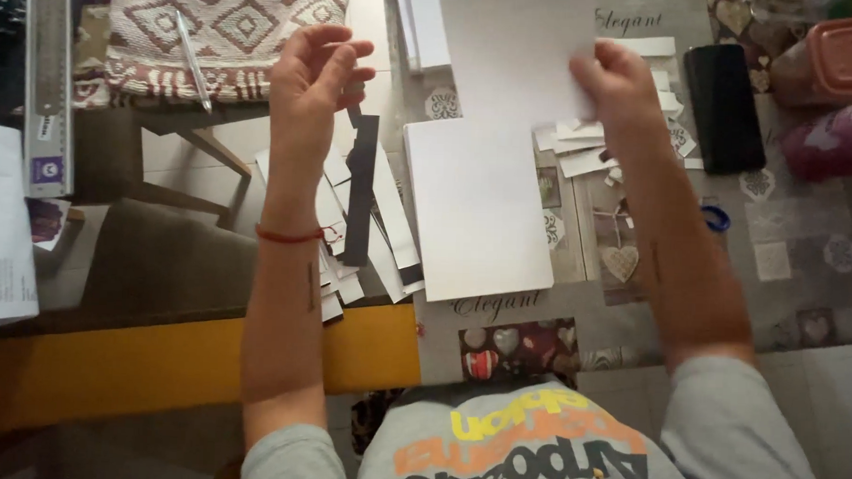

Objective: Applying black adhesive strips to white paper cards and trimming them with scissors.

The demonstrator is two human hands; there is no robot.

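Table (820,310): covered with a patterned grey cloth bearing heart motifs; it carries the work.

White sheet, held (517,54): large, plain, unmarked, raised above the far side of the table. The right hand (615,86) pinches its right edge between thumb and fingers, closed on the paper.

White sheet, lying (476,205): one, of similar size, flat on the table directly below the held sheet, its near corner reaching the table edge.

Chair seat (170,259): dark olive, left of the table, with a yellow board (157,362) in front of it.

Woven cushion (221,34): cream and red diamond pattern, far left, with one pen (194,61) lying across it.

Metal ruler (49,75): one, standing along the left edge of the view.

Phone (723,108): one, black, face down, right of the held sheet.

Containers: one red-lidded box (843,56) and one pink bottle (840,141), at the far right.

Black strip (360,185): one, long and narrow, hanging upright from the left hand (314,75), which is raised with fingers loosely curled; the exact grip point is hidden behind the fingers.

Cut strips, left heap (389,229): white pieces fanned at the table's left edge behind the black strip; count cannot be told.

Cut strips, right heap (580,150): smaller white offcuts, partly hidden by the right wrist; count cannot be told.

Red thread (289,235): one, around the left wrist.
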